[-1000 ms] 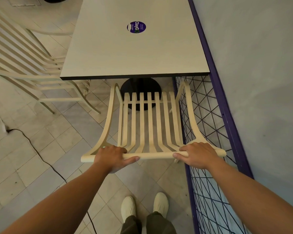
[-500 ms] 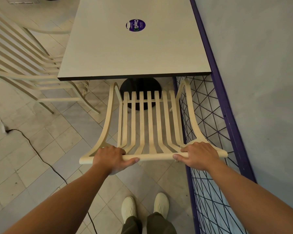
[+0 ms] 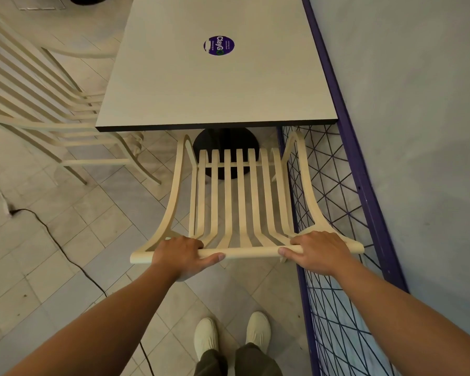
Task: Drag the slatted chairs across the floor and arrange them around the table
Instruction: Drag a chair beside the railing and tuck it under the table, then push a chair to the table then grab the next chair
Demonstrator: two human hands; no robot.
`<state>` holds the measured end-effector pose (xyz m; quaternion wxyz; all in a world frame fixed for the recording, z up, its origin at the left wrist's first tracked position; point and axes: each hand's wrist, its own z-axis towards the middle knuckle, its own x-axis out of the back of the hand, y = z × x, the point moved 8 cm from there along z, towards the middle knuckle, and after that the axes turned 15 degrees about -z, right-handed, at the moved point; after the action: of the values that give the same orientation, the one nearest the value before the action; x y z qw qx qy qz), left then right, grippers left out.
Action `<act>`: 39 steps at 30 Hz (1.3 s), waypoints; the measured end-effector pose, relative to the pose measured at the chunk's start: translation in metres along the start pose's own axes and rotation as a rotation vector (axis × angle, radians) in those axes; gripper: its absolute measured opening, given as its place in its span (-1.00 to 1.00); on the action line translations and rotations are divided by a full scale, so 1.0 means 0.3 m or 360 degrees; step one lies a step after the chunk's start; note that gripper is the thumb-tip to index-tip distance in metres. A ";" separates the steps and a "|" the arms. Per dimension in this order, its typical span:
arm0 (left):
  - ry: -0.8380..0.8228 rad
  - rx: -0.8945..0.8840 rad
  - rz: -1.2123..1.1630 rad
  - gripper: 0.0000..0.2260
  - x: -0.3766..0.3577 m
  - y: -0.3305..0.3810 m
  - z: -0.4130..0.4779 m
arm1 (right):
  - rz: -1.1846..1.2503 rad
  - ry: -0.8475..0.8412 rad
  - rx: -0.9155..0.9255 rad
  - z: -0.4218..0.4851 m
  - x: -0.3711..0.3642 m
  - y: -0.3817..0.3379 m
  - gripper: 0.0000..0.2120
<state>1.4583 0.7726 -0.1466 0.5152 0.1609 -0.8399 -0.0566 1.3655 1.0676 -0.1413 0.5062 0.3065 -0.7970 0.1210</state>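
A cream slatted chair (image 3: 239, 202) stands in front of me, its seat reaching under the near edge of the pale square table (image 3: 190, 99). My left hand (image 3: 183, 253) grips the left part of the chair's top rail. On the right part of the same rail my right hand (image 3: 319, 249) is closed. A second cream slatted chair (image 3: 41, 104) stands at the table's left side, partly cut off by the frame edge.
A purple wire-mesh fence (image 3: 334, 202) runs along the grey wall on the right, close to the chair's right leg. The table's round black base (image 3: 225, 143) sits under it. A black cable (image 3: 65, 256) trails over the tiled floor at left. My shoes (image 3: 232, 337) are below.
The chair has slid slightly forward toward the table, with both hands staying on its top rail.
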 end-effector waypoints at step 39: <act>0.0038 0.0378 -0.0577 -0.28 0.255 -0.208 -0.354 | -0.0285 -0.0113 0.0409 0.083 0.459 -0.551 -0.19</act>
<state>1.5335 0.6961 -0.0489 0.4841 0.3695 -0.7918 -0.0470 1.4071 0.8753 -0.0510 0.4431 0.4425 -0.7619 0.1655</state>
